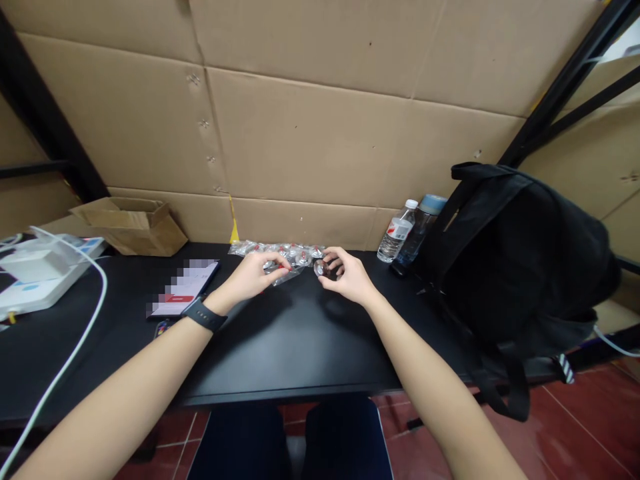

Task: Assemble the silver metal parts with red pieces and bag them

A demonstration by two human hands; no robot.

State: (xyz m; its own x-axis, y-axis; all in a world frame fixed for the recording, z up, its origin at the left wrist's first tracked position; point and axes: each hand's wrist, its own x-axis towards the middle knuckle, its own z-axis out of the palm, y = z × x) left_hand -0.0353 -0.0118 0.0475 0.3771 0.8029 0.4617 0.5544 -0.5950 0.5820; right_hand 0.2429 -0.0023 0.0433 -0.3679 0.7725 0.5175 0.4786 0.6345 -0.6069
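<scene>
My left hand (260, 273), with a dark watch band (205, 315) on the wrist, has thumb and forefinger pinched together at a small red piece (285, 269). Clear plastic shows just under those fingertips. Between the thumb and curled fingers of my right hand (349, 277) is a small round shiny object (321, 268), see-through and silvery; its exact kind is unclear. Behind both hands lies a row of clear plastic packets (250, 247) holding round silvery items with red spots. My left hand partly covers them.
A phone (187, 290) and an open cardboard box (135, 227) are on the left, beside a white power strip (55, 280) with a cable. At right stand a water bottle (397, 233), a blue-lidded bottle (425, 217) and a black backpack (515, 260). Cardboard (310, 147) lines the back.
</scene>
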